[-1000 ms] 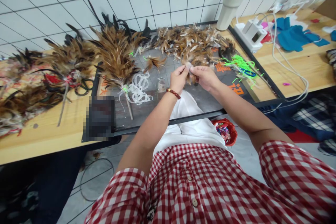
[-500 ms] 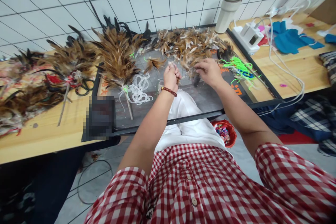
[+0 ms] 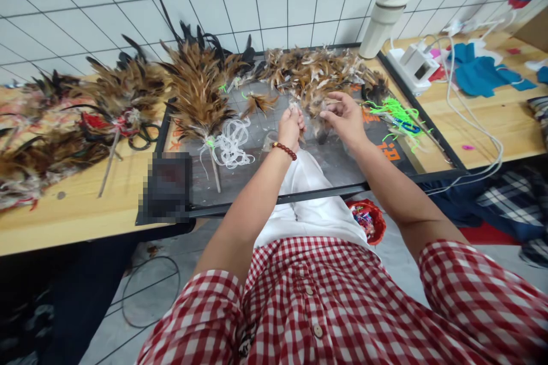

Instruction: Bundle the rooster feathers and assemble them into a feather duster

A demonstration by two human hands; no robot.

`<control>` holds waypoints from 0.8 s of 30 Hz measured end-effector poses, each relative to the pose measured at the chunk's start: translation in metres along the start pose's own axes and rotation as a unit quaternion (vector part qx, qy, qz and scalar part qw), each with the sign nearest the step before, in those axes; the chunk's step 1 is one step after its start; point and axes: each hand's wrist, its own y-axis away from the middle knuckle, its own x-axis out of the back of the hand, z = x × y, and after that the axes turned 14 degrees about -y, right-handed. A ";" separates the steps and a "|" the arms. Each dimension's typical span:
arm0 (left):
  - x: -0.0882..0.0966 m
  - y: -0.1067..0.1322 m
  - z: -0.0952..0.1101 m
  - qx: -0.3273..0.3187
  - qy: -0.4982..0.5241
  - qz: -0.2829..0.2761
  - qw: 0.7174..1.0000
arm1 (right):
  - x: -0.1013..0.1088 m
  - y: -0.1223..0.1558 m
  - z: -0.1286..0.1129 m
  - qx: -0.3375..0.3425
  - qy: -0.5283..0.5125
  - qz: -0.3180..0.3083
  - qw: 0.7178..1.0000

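Brown feathers with pale ends [image 3: 294,108], a small tuft: clasped in my left hand [image 3: 291,130], above the dark framed board [image 3: 340,169]. Pale ends project at the top of the fist, probably so that they stay gathered. Right hand [image 3: 347,122] is at the near edge of the loose feather pile [image 3: 312,68], fingers part-curled, thumb and forefinger apart; blur there, cannot tell whether a feather is pinched. Pile lies along the board's far side, presumably for short reach. One small tuft with a green tie [image 3: 259,104] lies apart, left of the pile. Further left, a full feather bundle on a stick [image 3: 194,91], with white cord [image 3: 234,145] heaped beside it, likely for easy pickup. Green strands [image 3: 396,111] to the right. Flask [image 3: 383,25] and power strip [image 3: 413,71] on the wooden worktop [image 3: 509,140], perhaps kept outside the working area.
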 end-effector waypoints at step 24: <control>-0.005 0.000 -0.011 -0.078 -0.049 -0.025 0.995 | -0.019 0.015 -0.041 -0.121 -0.256 -0.029 0.959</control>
